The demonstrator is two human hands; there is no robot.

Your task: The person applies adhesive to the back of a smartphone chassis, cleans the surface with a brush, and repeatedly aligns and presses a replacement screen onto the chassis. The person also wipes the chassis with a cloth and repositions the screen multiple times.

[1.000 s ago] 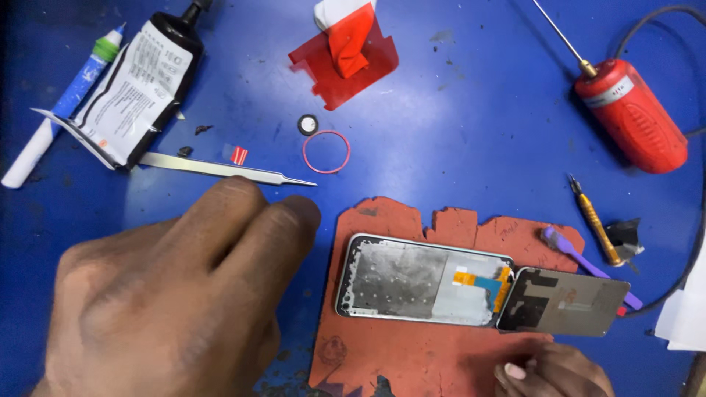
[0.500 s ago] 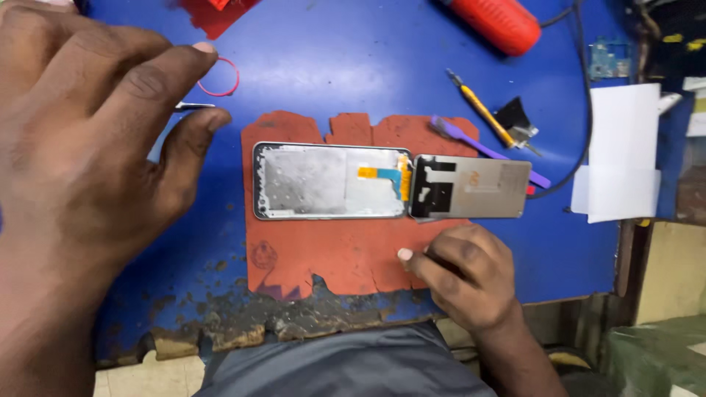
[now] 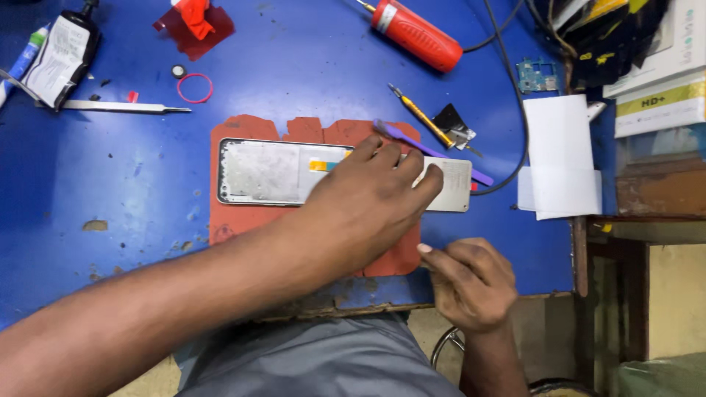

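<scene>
An opened phone lies on a red mat (image 3: pixel 243 220) on the blue table. Its silvery frame (image 3: pixel 265 173) is on the left and the detached grey screen panel (image 3: pixel 454 184) on the right. My left hand (image 3: pixel 368 198) reaches across from the lower left and lies flat over the joint between frame and panel, fingertips on the panel's top edge. My right hand (image 3: pixel 467 283) rests at the table's front edge with fingers curled, its index tip touching the mat's right corner. Nothing shows in it. A purple pry tool (image 3: pixel 434 151) lies just beyond my left fingertips.
A yellow screwdriver (image 3: pixel 419 114), a red heat tool (image 3: pixel 415 35) and a small green circuit board (image 3: pixel 535 76) lie behind. Tweezers (image 3: pixel 125 107), a red ring (image 3: pixel 195 88) and a black glue bottle (image 3: pixel 62 51) sit far left. White paper (image 3: pixel 559 154) and boxes (image 3: pixel 654 73) crowd the right edge.
My left hand has moved from the near left onto the middle of the phone. My right hand stays by the mat's front right corner. The view has shifted.
</scene>
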